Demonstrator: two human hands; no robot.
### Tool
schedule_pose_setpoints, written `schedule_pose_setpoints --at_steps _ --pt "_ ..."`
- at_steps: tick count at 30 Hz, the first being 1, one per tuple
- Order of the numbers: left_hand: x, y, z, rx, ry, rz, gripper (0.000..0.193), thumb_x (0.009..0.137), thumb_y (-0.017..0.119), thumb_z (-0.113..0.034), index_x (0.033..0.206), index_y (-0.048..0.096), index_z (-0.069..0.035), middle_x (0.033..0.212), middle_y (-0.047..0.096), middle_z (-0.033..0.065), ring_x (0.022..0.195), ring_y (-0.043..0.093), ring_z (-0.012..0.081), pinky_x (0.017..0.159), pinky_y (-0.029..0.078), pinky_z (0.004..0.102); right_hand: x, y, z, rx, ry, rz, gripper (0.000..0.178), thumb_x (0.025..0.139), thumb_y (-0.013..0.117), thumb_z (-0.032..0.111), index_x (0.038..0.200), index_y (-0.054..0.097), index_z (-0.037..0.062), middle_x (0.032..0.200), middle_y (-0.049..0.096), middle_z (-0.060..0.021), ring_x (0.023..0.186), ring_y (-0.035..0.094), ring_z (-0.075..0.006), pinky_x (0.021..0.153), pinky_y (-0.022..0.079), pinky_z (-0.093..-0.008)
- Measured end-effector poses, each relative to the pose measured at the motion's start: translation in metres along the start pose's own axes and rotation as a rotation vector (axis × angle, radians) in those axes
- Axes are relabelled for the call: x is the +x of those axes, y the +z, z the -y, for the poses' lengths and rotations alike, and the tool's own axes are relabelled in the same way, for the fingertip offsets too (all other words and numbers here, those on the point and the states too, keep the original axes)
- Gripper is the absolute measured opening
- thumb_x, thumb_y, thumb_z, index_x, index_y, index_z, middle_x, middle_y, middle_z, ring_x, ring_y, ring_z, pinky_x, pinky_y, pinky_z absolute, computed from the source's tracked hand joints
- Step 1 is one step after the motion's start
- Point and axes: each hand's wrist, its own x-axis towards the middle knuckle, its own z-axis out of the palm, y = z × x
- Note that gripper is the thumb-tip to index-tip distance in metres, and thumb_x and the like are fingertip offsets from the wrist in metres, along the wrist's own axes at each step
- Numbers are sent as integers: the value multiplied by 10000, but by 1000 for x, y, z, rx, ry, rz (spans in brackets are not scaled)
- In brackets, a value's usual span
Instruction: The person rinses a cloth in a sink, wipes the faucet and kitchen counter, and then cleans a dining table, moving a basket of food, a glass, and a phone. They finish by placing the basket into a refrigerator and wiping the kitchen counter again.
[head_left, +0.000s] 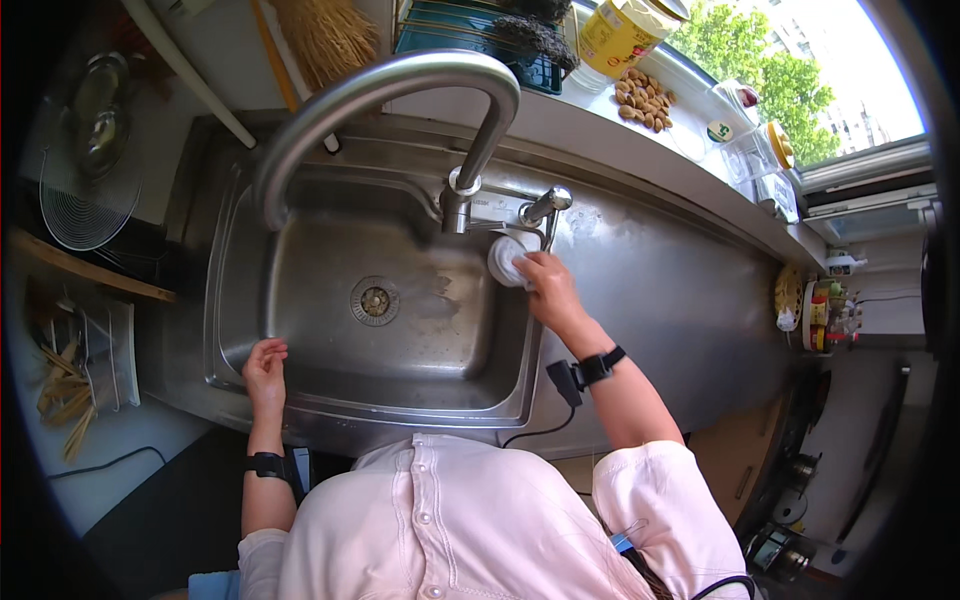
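My right hand (552, 288) is closed on the edge of a small round white object (505, 262), cup-like or lid-like, whose exact kind I cannot make out. It is over the back right corner of the steel sink (420, 405), just below the pump dispenser (545, 205). My left hand (265, 372) hovers by the sink's front left corner, fingers loosely bent and holding nothing. A curved steel faucet (385, 75) arches over the left part of the basin. At the bottom of the sink is a round drain strainer (375, 301), with some wet patches around.
On the windowsill at the back right are a yellow container (622, 35), a pile of brown nuts (645, 101) and a clear jar (755, 150). A straw brush (325, 35) leans behind the faucet. A wire strainer (88, 205) hangs at left. A cable (545, 432) trails from my right wrist.
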Motion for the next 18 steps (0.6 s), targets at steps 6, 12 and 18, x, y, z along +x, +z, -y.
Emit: schedule_pose_setpoints --at_steps 6,12,18 --pt "-17 -8 -10 503 138 -153 187 891 515 38 1042 612 -14 1001 635 89 920 638 221 806 502 316 -9 -105 25 144 88 -191 502 679 547 -165 1119 666 45 1156 642 -173 1045 646 -318 877 503 -331" --pt "-17 3 -28 612 250 -182 154 852 553 0 985 627 -26 1031 639 131 927 627 344 801 506 408 141 -146 40 -118 -355 -68 567 671 545 -177 1157 664 90 1250 606 -163 1107 608 -348 930 490 -374" --pt "-19 2 -23 660 239 -184 131 827 555 10 934 618 -31 1002 638 116 908 624 333 787 501 415 251 -74 44 -64 -505 569 369 921 589 154 1290 593 134 1352 549 -82 1181 560 -274 1036 430 -370"
